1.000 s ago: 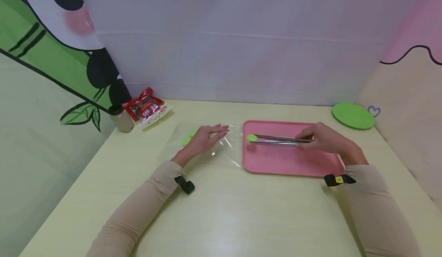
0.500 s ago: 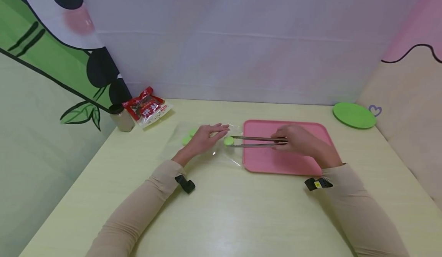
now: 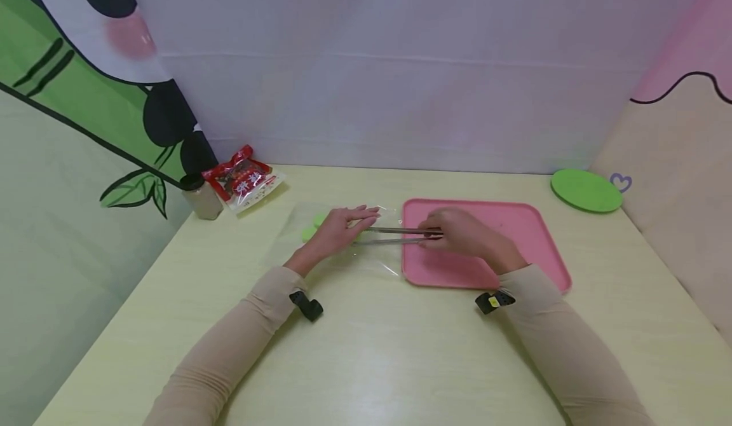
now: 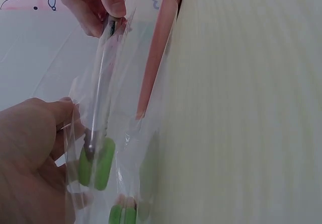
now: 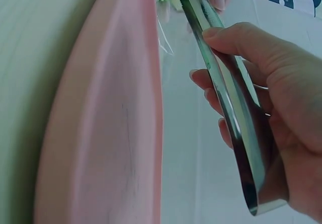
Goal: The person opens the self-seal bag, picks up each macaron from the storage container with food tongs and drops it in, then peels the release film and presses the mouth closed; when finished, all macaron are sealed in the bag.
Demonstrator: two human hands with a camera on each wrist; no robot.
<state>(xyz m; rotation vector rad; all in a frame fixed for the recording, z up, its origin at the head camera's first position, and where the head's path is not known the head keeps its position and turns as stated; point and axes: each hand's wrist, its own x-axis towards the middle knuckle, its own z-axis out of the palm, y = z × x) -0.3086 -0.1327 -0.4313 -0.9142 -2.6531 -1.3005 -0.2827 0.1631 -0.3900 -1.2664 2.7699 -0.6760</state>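
My left hand (image 3: 333,234) holds the mouth of a clear plastic bag (image 3: 374,261) between thumb and fingers, at the left of a pink tray (image 3: 537,254). Several green macarons are in the bag; one macaron (image 3: 309,233) shows beside my wrist. Metal tongs (image 5: 221,90) are gripped by my right hand (image 3: 463,232) above the tray. Their tips reach into the bag with a green macaron (image 4: 103,164) between them. In the head view my left hand mostly hides that macaron.
A red-and-white snack packet (image 3: 243,181) leans by a dark-lidded jar (image 3: 204,202) at the back left. At the back right lies a green round plate (image 3: 586,191). A printed cloth (image 3: 400,108) hangs behind the table (image 3: 366,356).
My right hand has moved left from over the tray, carrying the macaron in the tongs into the bag. My left hand has stayed in place.
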